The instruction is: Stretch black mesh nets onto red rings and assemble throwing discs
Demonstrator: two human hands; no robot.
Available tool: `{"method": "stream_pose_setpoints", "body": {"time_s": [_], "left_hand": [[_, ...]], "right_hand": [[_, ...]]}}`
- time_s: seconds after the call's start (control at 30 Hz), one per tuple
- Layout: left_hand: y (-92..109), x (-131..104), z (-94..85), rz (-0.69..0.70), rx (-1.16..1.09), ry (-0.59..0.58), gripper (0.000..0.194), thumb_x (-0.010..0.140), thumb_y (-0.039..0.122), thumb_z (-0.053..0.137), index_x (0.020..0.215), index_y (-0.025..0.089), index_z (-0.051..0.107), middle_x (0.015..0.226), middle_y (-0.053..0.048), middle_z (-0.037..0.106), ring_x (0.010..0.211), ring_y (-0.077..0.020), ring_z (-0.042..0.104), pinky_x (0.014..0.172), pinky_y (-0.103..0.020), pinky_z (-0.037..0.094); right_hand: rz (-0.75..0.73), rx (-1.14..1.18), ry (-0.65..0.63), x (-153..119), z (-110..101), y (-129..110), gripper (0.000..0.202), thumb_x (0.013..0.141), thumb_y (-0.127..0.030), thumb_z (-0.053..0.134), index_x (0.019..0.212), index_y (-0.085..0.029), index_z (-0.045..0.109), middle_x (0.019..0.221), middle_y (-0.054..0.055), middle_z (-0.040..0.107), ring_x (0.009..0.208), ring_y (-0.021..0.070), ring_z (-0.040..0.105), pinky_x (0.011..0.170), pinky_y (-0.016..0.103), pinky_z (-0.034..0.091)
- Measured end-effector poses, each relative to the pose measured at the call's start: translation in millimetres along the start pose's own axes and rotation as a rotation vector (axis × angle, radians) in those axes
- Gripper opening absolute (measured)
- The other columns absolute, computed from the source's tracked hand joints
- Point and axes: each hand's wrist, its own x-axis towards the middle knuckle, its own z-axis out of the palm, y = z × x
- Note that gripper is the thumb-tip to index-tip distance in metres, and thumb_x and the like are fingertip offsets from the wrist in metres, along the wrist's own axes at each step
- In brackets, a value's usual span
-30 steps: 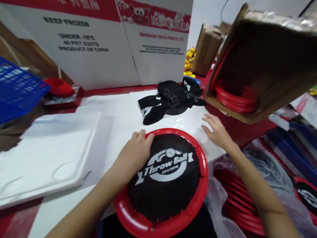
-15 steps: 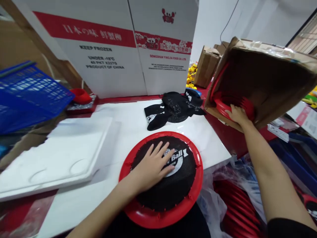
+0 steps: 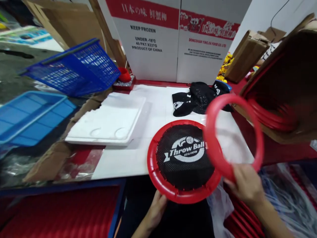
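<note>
A red-rimmed disc with black mesh [image 3: 184, 177], printed "Throw Ball", rests at the white board's front edge. My left hand [image 3: 157, 208] grips its lower left rim, thumb near the edge and other fingers partly hidden beneath. In my right hand [image 3: 247, 185] is a plain red ring [image 3: 259, 145], tilted up and blurred, its left side overlapping the disc's right edge in view. Black printed mesh pieces [image 3: 201, 97] lie in a loose pile behind the disc. More red rings [image 3: 274, 115] sit inside the open carton [image 3: 297, 72] at right.
A white foam lid [image 3: 111, 115] lies on the white board [image 3: 119, 163], left of the disc. Farther left are a blue basket [image 3: 74, 69] and a light blue tray [image 3: 32, 115]. A large white box [image 3: 153, 62] stands behind. Red rings fill a blue-edged crate [image 3: 61, 211] below.
My right hand has come out of the carton with a red ring, over to the disc's right side. My left hand has moved from flat on the mesh to the disc's near rim.
</note>
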Motion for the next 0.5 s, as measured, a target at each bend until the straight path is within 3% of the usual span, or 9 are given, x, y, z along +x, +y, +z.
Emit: {"method": "stream_pose_setpoints", "body": {"time_s": [0.07,0.1,0.17,0.23,0.3,0.37,0.5], "left_hand": [[-1,3,24.1,0.080,0.010,-0.046,0.049,0.085,0.054,0.086,0.122,0.024,0.074,0.123,-0.009,0.079,0.113,-0.0276,0.073,0.103,-0.038,0.057],[5,4,38.2,0.118,0.020,-0.125,0.046,0.088,0.049,0.086,0.124,0.024,0.073,0.128,-0.010,0.077,0.120,-0.0288,0.072,0.109,-0.041,0.056],[24,4,70.9,0.216,-0.015,-0.315,0.053,0.090,0.044,0.085,0.137,0.029,0.066,0.135,-0.011,0.074,0.123,-0.0300,0.072,0.110,-0.047,0.057],[44,3,107.6,0.341,-0.094,-0.388,0.067,0.089,0.038,0.087,0.148,0.036,0.056,0.146,-0.010,0.068,0.128,-0.0294,0.070,0.110,-0.048,0.058],[60,3,142.5,0.510,-0.208,-0.334,0.074,0.088,0.031,0.088,0.151,0.043,0.052,0.142,-0.006,0.070,0.124,-0.0243,0.072,0.106,-0.043,0.061],[70,0,168.8,0.600,-0.304,-0.248,0.067,0.087,0.032,0.088,0.147,0.040,0.057,0.138,-0.005,0.072,0.124,-0.0230,0.072,0.108,-0.041,0.060],[79,-9,188.0,0.657,-0.362,-0.129,0.049,0.091,0.039,0.084,0.137,0.034,0.066,0.129,-0.005,0.075,0.119,-0.0218,0.074,0.107,-0.038,0.060]], "right_hand": [[-0.077,0.202,-0.085,15,2,-40,0.078,0.103,-0.039,0.062,0.167,-0.003,0.035,0.098,0.019,0.073,0.084,0.0318,0.069,0.074,0.045,0.060],[-0.084,0.263,-0.109,24,1,-49,0.076,0.103,-0.038,0.062,0.167,-0.004,0.036,0.099,0.018,0.073,0.085,0.0304,0.068,0.075,0.044,0.060],[-0.051,0.355,-0.120,41,-5,-50,0.073,0.104,-0.035,0.062,0.167,-0.008,0.038,0.104,0.017,0.072,0.089,0.0292,0.067,0.079,0.044,0.060],[0.027,0.454,-0.102,55,-19,-39,0.069,0.105,-0.034,0.061,0.167,-0.014,0.040,0.111,0.017,0.070,0.097,0.0293,0.067,0.085,0.045,0.059],[0.119,0.584,-0.074,69,-37,-26,0.064,0.106,-0.037,0.058,0.166,-0.020,0.044,0.120,0.016,0.069,0.104,0.0290,0.067,0.089,0.045,0.058],[0.145,0.686,-0.075,85,-55,-17,0.060,0.107,-0.039,0.058,0.164,-0.025,0.048,0.123,0.014,0.068,0.106,0.0281,0.067,0.089,0.043,0.058],[0.047,0.770,-0.148,120,-78,-8,0.058,0.105,-0.037,0.062,0.162,-0.031,0.051,0.125,0.011,0.069,0.106,0.0264,0.068,0.091,0.042,0.058]]}}
